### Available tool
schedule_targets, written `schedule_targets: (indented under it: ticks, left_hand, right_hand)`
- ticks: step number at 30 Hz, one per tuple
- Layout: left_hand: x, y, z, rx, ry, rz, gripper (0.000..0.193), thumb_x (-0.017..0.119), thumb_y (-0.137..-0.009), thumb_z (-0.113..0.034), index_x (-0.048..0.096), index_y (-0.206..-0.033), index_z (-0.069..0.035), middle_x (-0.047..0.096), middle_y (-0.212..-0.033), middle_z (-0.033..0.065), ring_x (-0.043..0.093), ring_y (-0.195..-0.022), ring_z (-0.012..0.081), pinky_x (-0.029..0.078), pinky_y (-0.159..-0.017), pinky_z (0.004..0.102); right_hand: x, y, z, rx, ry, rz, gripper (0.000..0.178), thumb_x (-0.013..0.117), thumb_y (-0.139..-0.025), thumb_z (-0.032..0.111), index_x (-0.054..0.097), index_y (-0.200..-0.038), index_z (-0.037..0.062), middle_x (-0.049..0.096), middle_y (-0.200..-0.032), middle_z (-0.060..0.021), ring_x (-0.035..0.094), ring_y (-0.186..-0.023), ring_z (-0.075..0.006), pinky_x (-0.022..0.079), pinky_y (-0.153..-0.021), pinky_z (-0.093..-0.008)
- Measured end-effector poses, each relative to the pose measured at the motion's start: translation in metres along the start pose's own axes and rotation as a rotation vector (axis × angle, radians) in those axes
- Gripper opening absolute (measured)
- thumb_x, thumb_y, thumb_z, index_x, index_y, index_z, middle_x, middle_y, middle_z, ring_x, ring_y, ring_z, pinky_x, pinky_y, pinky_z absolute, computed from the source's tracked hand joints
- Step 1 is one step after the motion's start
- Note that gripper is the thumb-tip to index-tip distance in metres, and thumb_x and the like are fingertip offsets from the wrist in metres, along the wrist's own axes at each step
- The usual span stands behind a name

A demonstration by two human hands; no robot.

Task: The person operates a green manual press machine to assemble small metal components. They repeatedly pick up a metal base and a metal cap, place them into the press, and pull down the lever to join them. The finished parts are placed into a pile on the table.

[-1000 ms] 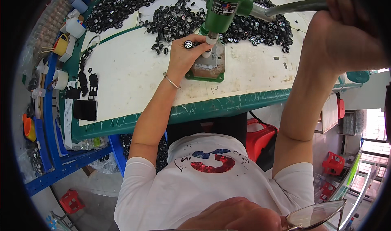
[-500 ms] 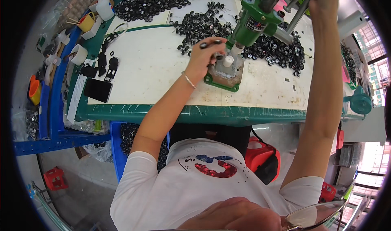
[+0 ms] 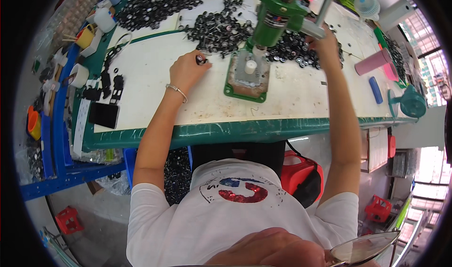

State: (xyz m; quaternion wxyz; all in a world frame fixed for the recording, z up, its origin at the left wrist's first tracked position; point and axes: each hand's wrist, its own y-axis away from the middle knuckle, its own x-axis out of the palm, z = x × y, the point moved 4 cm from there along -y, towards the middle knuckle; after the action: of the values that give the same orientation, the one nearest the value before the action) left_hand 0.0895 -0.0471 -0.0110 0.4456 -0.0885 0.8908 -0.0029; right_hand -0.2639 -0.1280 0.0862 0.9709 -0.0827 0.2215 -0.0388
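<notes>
Beside the green hand press [image 3: 270, 24], my left hand [image 3: 185, 73] is closed around a small black wheel [image 3: 201, 60] above the white tabletop. Behind that hand lies a heap of black wheels with thin metal pins [image 3: 217, 34]. My right hand [image 3: 326, 46] is at the pile of black wheels [image 3: 292, 50] to the right of the press, just below its lever [image 3: 325, 8]. The right fingertips are blurred and partly hidden, so their grip does not show. A short white post [image 3: 251, 67] stands on the press's metal base plate.
A larger heap of black wheels [image 3: 157, 8] covers the far left. A phone [image 3: 103, 115] and black plastic parts [image 3: 117, 89] lie along the left edge. At right are a pink cylinder [image 3: 373, 62], a blue bar [image 3: 375, 90] and a small green fan [image 3: 407, 101].
My left hand has moved left, away from the press base, with a wheel in it. My right hand has come down from the lever to the pile at the right.
</notes>
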Motion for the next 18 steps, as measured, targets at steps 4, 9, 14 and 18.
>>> schedule_targets:
  ticks: [4, 9, 14, 18]
  left_hand:
    - [0.002, -0.002, -0.005, -0.013, -0.069, -0.087, 0.026, 0.074, -0.071, -0.031, 0.070, -0.090, -0.014, 0.069, -0.078, 0.0075, 0.066, -0.070, 0.0229, 0.052, -0.065, 0.0347]
    - [0.001, -0.004, -0.001, -0.035, 0.747, -0.009, 0.015, 0.073, -0.074, -0.017, 0.069, -0.083, -0.007, 0.069, -0.085, 0.0056, 0.061, -0.061, 0.0103, 0.043, -0.050, 0.0228]
    - [0.006, 0.001, -0.017, -0.206, 1.335, 0.234, 0.016, 0.067, -0.085, -0.014, 0.062, -0.091, 0.000, 0.068, -0.095, 0.0134, 0.069, -0.078, 0.0137, 0.037, -0.044, 0.0183]
    - [0.028, 0.008, -0.017, -0.311, 1.708, 0.500, 0.015, 0.065, -0.085, -0.008, 0.062, -0.097, 0.000, 0.068, -0.096, 0.0129, 0.069, -0.085, 0.0162, 0.042, -0.047, 0.0170]
  right_hand:
    - [0.035, 0.031, -0.067, -0.202, 0.322, 0.147, 0.019, 0.067, -0.083, 0.023, 0.068, -0.092, 0.0066, 0.066, -0.090, -0.0037, 0.062, -0.078, -0.0157, 0.050, -0.065, -0.0317]
    - [0.056, 0.061, -0.069, -0.251, 0.613, -0.020, 0.026, 0.069, -0.080, 0.026, 0.061, -0.100, 0.0123, 0.061, -0.096, -0.0028, 0.061, -0.086, -0.0236, 0.049, -0.070, -0.0375]
    - [0.062, 0.058, -0.074, -0.232, 0.577, -0.083, 0.026, 0.070, -0.079, 0.025, 0.060, -0.099, 0.0110, 0.062, -0.094, -0.0034, 0.061, -0.081, -0.0226, 0.048, -0.068, -0.0367]
    - [0.057, 0.055, -0.083, -0.072, 0.409, -0.033, 0.022, 0.070, -0.079, 0.020, 0.063, -0.096, 0.0075, 0.062, -0.091, -0.0045, 0.058, -0.072, -0.0190, 0.047, -0.067, -0.0329]
